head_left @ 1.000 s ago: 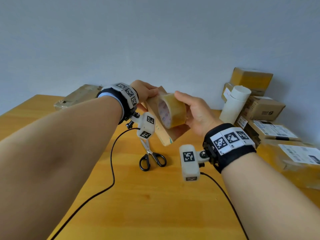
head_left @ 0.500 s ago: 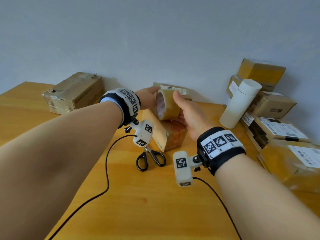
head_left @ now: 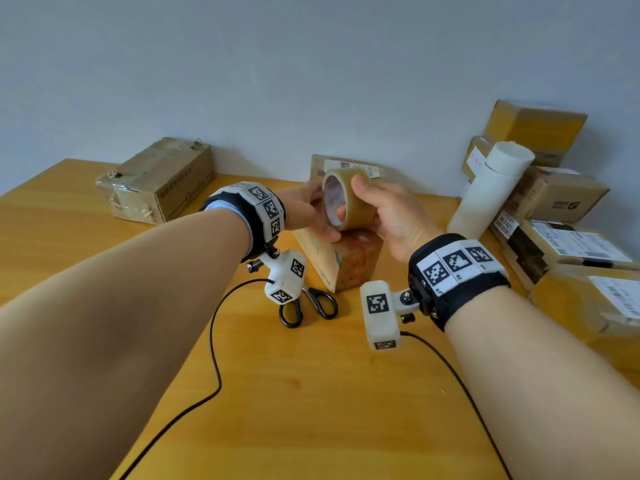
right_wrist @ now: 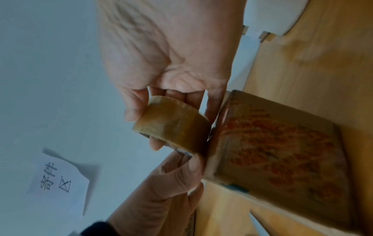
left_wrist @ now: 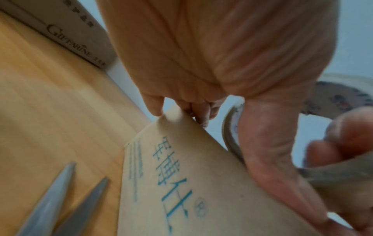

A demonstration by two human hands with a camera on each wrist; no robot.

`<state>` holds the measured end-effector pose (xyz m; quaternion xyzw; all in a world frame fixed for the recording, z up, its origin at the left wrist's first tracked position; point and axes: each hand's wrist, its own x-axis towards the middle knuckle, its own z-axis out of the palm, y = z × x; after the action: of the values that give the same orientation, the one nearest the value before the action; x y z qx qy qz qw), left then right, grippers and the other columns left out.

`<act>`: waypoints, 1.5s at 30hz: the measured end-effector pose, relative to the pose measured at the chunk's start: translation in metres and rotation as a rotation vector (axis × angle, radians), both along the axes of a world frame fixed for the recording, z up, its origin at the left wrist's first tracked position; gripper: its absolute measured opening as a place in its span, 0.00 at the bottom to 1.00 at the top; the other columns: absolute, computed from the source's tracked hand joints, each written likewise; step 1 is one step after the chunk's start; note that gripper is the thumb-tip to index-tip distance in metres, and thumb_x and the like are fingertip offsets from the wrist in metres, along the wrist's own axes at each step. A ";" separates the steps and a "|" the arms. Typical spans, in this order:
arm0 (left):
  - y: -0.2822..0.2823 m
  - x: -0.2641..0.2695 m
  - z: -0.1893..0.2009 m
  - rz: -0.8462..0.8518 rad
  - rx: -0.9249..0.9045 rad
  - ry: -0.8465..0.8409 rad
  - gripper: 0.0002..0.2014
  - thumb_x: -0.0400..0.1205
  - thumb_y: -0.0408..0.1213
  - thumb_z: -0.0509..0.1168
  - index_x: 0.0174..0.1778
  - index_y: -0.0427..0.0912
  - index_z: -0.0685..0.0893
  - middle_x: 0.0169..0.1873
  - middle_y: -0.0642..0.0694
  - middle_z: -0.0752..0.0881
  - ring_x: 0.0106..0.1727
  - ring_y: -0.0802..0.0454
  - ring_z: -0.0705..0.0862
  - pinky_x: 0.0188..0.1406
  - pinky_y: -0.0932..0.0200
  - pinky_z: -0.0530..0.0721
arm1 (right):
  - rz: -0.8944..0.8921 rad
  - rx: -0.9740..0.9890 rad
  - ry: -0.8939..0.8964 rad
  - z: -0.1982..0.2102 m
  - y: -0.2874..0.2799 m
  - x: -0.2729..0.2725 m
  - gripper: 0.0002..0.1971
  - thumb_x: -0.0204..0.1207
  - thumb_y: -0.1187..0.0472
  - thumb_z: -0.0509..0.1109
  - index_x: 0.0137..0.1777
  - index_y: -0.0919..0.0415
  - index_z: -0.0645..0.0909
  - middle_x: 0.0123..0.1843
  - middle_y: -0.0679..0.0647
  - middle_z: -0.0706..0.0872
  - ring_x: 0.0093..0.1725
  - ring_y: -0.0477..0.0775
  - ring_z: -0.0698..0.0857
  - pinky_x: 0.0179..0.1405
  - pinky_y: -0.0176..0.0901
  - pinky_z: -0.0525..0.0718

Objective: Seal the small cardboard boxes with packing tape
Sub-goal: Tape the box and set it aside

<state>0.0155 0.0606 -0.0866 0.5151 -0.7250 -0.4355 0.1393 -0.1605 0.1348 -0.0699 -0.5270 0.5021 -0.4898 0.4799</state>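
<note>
Head view: the right hand (head_left: 391, 216) grips a roll of brown packing tape (head_left: 349, 199), thumb over the outer band and a fingertip showing through the core. The roll sits just above the small cardboard box (head_left: 341, 258), which stands tilted on the wooden table (head_left: 311, 393). The left hand (head_left: 308, 213) is at the box's upper edge beside the roll, thumb lying along that edge. Black-handled scissors (head_left: 308, 306) lie just in front of the box. A larger taped carton (head_left: 159, 181) stands at the back left, and a stack of parcels (head_left: 561, 216) with a white tube (head_left: 491, 188) at the right.

Left wrist view: the left hand's fingers (left_wrist: 155, 105) curl over the top corner of the box's plain face with blue print (left_wrist: 177, 183), pinching the edge. The roll's rim (left_wrist: 230, 135) shows just behind the thumb. The scissor blades (left_wrist: 60, 199) lie close by on the table.

Right wrist view: the roll (right_wrist: 173, 126) touches the box's top edge, above the red-patterned face (right_wrist: 278, 151), which already looks glossy with tape. The left hand's fingertips (right_wrist: 193, 166) press at that same edge, likely holding down the tape's free end, though the end itself cannot be made out.

Judgement: the box looks light and stiff but apt to tip or slide, so it wants steadying at the edge. The roll is rigid and smooth outside, and is best held through the core so that it can turn.
</note>
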 end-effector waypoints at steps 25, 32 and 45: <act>0.024 -0.004 0.018 -0.127 -0.211 -0.439 0.46 0.80 0.55 0.70 0.88 0.57 0.48 0.87 0.60 0.45 0.84 0.48 0.60 0.79 0.44 0.67 | -0.134 0.263 0.195 0.031 0.057 -0.015 0.14 0.85 0.47 0.70 0.57 0.58 0.87 0.35 0.52 0.94 0.29 0.46 0.90 0.33 0.40 0.86; 0.028 -0.009 0.024 -0.187 -0.279 -0.608 0.44 0.84 0.58 0.64 0.88 0.54 0.44 0.88 0.56 0.45 0.86 0.47 0.54 0.83 0.43 0.55 | -0.163 0.284 0.209 0.031 0.061 -0.014 0.15 0.85 0.46 0.70 0.56 0.57 0.87 0.37 0.51 0.94 0.30 0.45 0.91 0.38 0.44 0.85; 0.038 -0.018 0.029 -0.212 -0.325 -0.663 0.36 0.86 0.55 0.60 0.88 0.49 0.53 0.86 0.46 0.57 0.82 0.43 0.65 0.79 0.43 0.62 | -0.190 0.364 0.186 0.021 0.062 -0.019 0.15 0.84 0.49 0.72 0.58 0.62 0.85 0.33 0.54 0.93 0.25 0.46 0.89 0.23 0.36 0.85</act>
<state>-0.0025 0.0988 -0.0576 0.5214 -0.8395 -0.1367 -0.0690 -0.1799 0.1972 -0.0487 -0.4248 0.6716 -0.3834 0.4707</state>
